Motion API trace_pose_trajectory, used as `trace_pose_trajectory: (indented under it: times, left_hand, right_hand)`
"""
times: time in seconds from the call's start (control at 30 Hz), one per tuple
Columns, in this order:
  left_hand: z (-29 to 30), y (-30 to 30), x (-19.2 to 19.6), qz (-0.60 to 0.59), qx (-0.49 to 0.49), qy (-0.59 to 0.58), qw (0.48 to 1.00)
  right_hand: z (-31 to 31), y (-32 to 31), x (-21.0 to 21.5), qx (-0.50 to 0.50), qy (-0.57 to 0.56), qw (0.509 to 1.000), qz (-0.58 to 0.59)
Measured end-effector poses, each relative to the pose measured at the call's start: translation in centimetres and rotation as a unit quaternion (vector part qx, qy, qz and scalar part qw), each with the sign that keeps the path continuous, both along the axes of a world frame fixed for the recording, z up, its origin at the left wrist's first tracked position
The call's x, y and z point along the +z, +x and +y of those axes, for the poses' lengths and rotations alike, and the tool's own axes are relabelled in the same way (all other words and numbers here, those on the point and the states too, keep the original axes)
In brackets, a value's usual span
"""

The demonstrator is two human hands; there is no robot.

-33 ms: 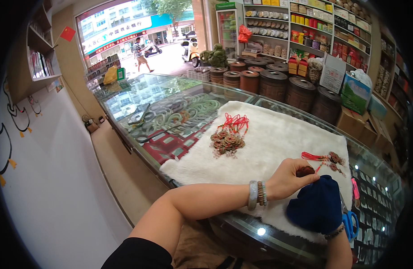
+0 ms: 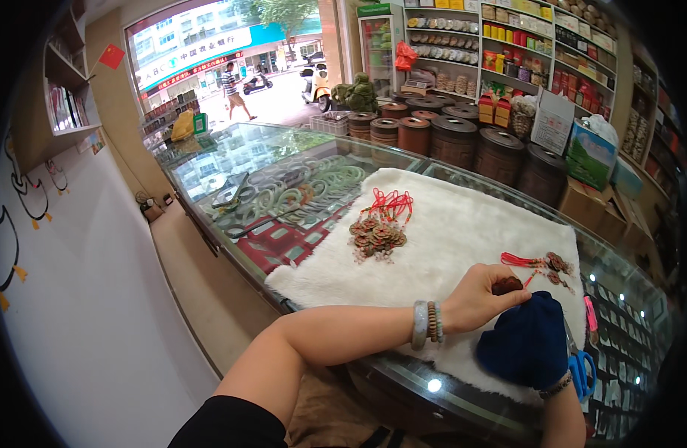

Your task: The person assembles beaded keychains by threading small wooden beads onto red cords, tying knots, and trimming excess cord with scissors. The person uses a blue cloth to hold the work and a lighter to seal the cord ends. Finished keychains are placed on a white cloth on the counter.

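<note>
My left hand (image 2: 474,300) is closed on a dark reddish-brown carved piece (image 2: 507,285), its thumb and fingertips at the top of a navy-blue cloth pouch (image 2: 524,345). A short red cord (image 2: 534,278) shows just beyond those fingertips. The pouch covers my right hand; only the wrist (image 2: 561,407) with a beaded bracelet shows below it, and its fingers are hidden. A white fur mat (image 2: 448,216) lies under the work. On it sit a heap of coin charms (image 2: 378,237) with red cords and a smaller group of coin charms (image 2: 557,263) beyond my hands.
Blue-handled scissors (image 2: 582,375) lie right of the pouch, near a pink object (image 2: 591,315). The mat rests on a glass display counter (image 2: 246,149) with green bangles (image 2: 291,198) inside. Dark lidded canisters (image 2: 454,142) and cartons (image 2: 597,205) stand behind it.
</note>
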State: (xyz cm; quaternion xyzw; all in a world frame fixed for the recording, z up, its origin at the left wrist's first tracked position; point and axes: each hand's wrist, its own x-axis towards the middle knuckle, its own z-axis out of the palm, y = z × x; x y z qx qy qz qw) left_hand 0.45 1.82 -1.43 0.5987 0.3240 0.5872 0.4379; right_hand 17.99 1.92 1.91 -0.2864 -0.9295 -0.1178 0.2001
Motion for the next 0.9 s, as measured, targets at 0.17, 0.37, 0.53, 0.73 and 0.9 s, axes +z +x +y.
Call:
trace_pose_trajectory:
  times: [0.17, 0.37, 0.53, 0.73, 0.9]
  left_hand:
    - [0.0, -0.1, -0.1, 0.019, -0.003, -0.005, 1.0]
    - [0.6, -1.1, 0.3, 0.029, -0.014, -0.048, 0.998]
    - [1.0, -1.9, 1.1, 0.002, 0.01, -0.036, 0.999]
    - [1.6, -3.3, 2.4, -0.002, -0.054, -0.152, 0.987]
    - [2.1, -5.1, 3.6, 0.014, -0.138, -0.195, 0.971]
  right_hand:
    - [0.6, 0.4, -0.3, -0.026, -0.079, 0.997, 0.008]
    - [2.0, 1.6, -0.4, 0.133, -0.116, 0.979, 0.103]
    - [2.0, 1.7, 0.5, 0.149, -0.066, 0.985, 0.065]
    - [1.0, 1.5, 1.5, 0.1, -0.081, 0.99, 0.064]
    - [0.8, 1.8, 1.5, 0.051, -0.031, 0.997, 0.043]
